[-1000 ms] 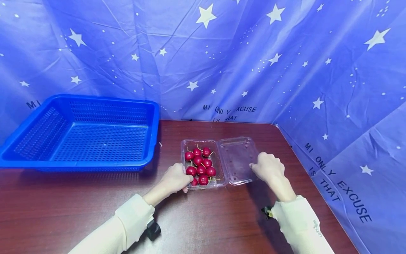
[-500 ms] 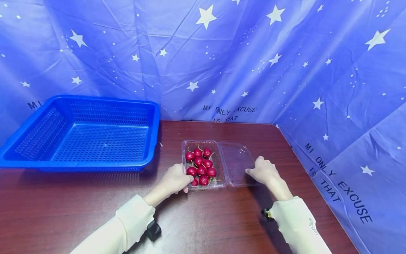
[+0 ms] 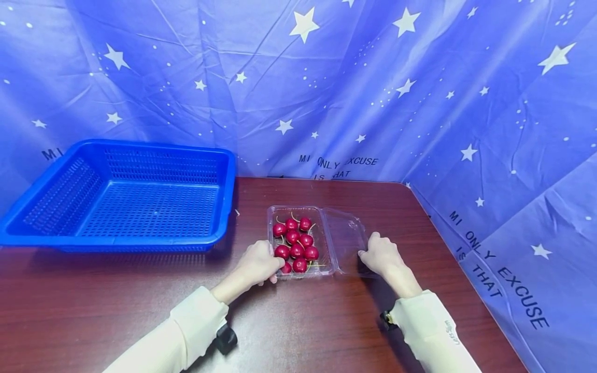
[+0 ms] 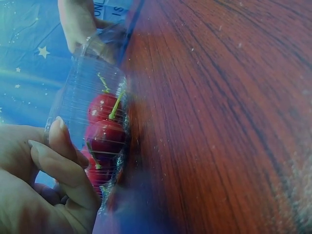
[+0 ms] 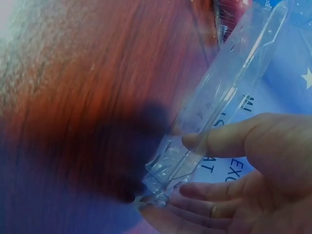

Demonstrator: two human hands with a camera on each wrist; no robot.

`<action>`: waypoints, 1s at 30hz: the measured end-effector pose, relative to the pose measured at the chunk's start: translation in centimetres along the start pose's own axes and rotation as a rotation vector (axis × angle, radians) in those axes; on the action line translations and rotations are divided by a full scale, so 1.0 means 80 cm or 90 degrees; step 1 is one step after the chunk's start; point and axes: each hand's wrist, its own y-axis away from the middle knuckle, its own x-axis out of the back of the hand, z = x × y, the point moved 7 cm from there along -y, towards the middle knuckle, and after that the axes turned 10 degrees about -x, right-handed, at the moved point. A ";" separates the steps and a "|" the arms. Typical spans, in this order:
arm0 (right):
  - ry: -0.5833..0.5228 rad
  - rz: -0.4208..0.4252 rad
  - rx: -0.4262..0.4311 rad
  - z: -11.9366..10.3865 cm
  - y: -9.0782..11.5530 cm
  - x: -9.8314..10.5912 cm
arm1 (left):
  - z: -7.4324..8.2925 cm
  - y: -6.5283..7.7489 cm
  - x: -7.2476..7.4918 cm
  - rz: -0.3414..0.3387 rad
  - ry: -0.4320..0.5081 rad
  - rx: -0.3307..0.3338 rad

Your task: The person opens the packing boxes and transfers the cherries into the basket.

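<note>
Frame centre: left hand [image 3: 260,261] grips clear clamshell [image 3: 296,208] at its lower-left corner, cherries [image 3: 296,251] inside; right hand [image 3: 382,254] pinches the tilted lid [image 3: 347,235]. Blue perforated basket [image 3: 140,241], frame left.

I gripped the left wall of a clear, rectangular plastic box [image 3: 298,209] with the fingers of my left hand [image 3: 259,263]; it sat upright on the reddish-brown wooden desk [image 3: 298,326]. Ten glossy, round red cherries [image 3: 292,237] with green stems showed inside. Its clear plastic lid [image 3: 346,235], attached along the right side, tilted upward, outer edge pinched by my right hand [image 3: 383,257].
</note>
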 end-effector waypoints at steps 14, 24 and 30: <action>0.044 0.015 -0.025 -0.001 0.001 0.006 | 0.002 0.000 0.000 0.005 -0.021 0.002; 0.053 0.050 0.026 -0.017 0.004 0.017 | 0.005 0.001 0.002 0.012 -0.025 0.015; 0.026 0.113 0.075 -0.028 0.004 0.031 | 0.005 0.001 0.003 0.020 -0.034 0.016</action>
